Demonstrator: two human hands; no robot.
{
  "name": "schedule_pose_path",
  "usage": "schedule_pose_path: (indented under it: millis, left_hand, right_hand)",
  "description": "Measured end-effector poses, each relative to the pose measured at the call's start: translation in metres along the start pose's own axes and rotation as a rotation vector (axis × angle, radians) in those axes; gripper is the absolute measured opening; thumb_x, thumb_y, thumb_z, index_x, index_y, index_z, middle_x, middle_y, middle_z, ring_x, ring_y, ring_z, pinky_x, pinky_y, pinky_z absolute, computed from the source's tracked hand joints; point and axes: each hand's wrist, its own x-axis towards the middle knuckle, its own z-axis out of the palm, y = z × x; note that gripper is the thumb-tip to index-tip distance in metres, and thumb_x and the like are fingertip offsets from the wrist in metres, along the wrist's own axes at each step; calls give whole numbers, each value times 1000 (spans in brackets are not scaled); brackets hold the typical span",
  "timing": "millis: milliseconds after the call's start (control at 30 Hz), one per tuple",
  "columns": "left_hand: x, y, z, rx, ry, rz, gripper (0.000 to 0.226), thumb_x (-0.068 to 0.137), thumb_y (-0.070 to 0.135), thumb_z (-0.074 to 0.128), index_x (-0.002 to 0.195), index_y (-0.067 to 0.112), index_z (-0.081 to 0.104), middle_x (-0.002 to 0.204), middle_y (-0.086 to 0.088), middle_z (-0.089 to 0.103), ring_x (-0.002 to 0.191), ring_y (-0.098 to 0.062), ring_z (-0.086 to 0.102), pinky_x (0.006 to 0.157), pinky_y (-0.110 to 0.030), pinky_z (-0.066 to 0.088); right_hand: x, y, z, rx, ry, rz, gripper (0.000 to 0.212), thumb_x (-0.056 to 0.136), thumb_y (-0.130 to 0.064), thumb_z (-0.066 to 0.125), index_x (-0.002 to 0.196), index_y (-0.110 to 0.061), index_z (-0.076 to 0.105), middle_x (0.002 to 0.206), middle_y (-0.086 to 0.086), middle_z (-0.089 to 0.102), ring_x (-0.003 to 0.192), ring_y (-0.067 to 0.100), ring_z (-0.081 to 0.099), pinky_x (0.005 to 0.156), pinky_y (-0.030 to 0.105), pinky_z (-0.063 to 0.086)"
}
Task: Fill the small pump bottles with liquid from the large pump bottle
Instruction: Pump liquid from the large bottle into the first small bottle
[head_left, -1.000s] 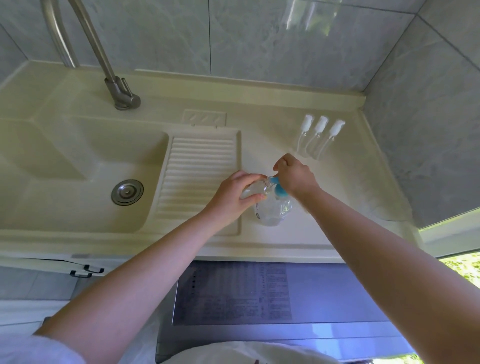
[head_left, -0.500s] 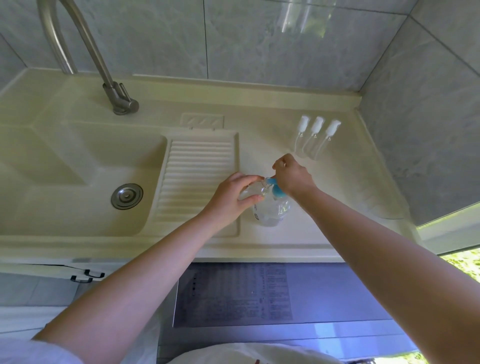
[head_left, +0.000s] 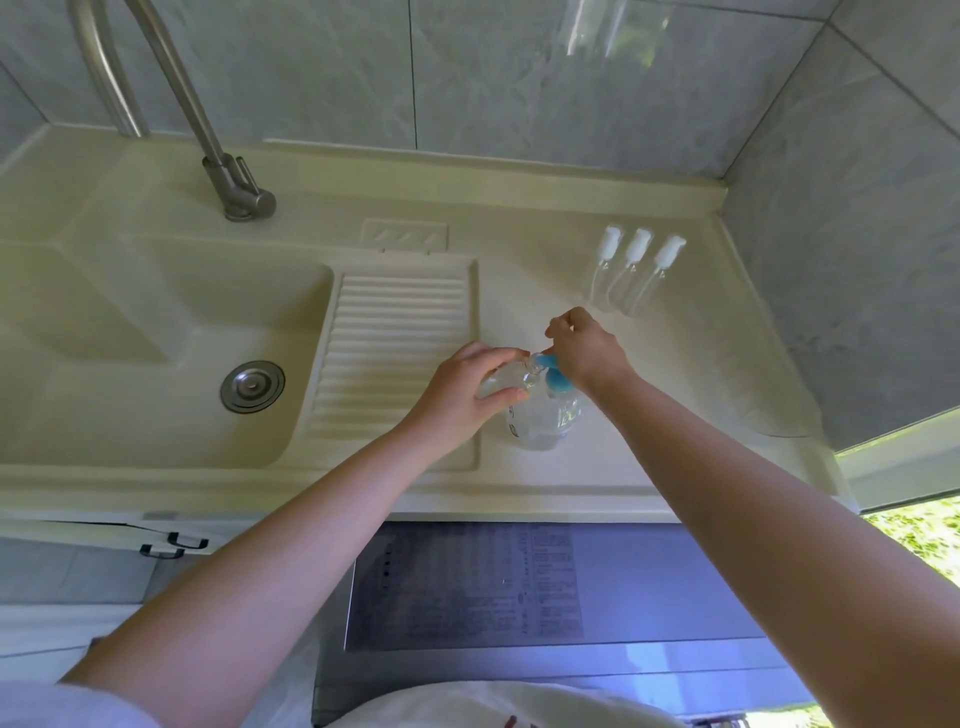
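A: What is seen nearest the large pump bottle (head_left: 543, 415)?

B: Just to its left, a small clear bottle (head_left: 506, 375) is gripped by the left hand (head_left: 467, 387), fingers curled round it, its mouth brought up under the blue pump head (head_left: 555, 375). That pump head is grasped from the right by the right hand (head_left: 587, 348), fingers bent over it. The large bottle itself is stood on the counter (head_left: 613, 452), right of the ribbed washboard (head_left: 397, 353).

A: What could be spoiled here?

B: Liquid could be squirted past the narrow mouth if nozzle and opening are not kept aligned during a press. The large bottle could also be tipped by a slanted push, since its body is left unsteadied.

A: And beyond the large bottle?

B: Three capped small pump bottles (head_left: 631, 270) are laid side by side, behind it and to the right, well apart from both hands. Left of it, a basin with a metal drain (head_left: 252, 386) is sunk into the pale surface; a faucet (head_left: 228, 171) is mounted behind. Grey marbled tiles (head_left: 519, 78) are set beyond.
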Motion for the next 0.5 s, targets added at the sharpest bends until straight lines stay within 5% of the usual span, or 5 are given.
schedule_pose_path:
  millis: [167,333,500]
  left_hand:
    - [1,-1,0,5,16,4,42,86,18,74,127,18,64,105,7,53,92,-1,51,81,0,31]
    - [2,-3,2,6,16,3,42,86,18,74,127,18,64,103,8,52,91,15,50,80,0,31]
    - [2,-3,2,-2,14,-20,42,87,20,73,128,20,63,107,5,53,92,14,49,78,0,33]
  right_hand:
    - [2,2,-2,54,-35,20,34,93,-35,36,116,-21,56,113,8,64,105,31,59,99,46,47]
    - [3,2,3,11,13,-8,33,95,-33,28,111,-23,55,106,7,67,99,32,60,95,45,49]
    - [3,2,4,-3,15,-19,33,96,-33,26,110,-23,54,102,5,68,96,31,61,93,44,50]
